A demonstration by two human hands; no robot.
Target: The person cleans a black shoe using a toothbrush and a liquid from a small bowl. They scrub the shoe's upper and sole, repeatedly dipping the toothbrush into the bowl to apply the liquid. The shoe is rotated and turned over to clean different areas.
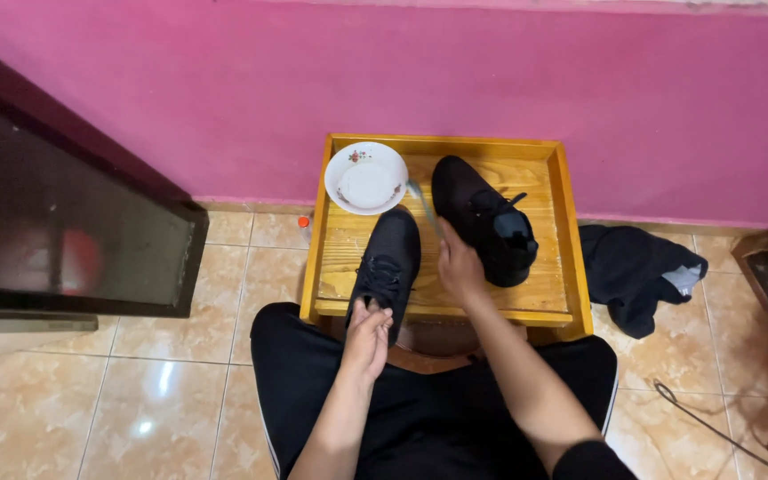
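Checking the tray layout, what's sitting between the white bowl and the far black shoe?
In the head view, only a light-coloured brush held by the right hand, over bare tray wood.

My left hand point(368, 336) holds a matt black cloth shoe point(388, 264); at 2 o'clock stands its matt twin point(482, 218). The wooden tray point(569, 233) looks varnished and smooth. The bowl point(366, 178) is glossy ceramic, the floor tiles point(171, 382) shiny.

Head camera looks steeply down, close above the wooden tray point(571, 258)

Bare tray floor point(555, 267) right (walled), bowl point(366, 178) blocking rear-left
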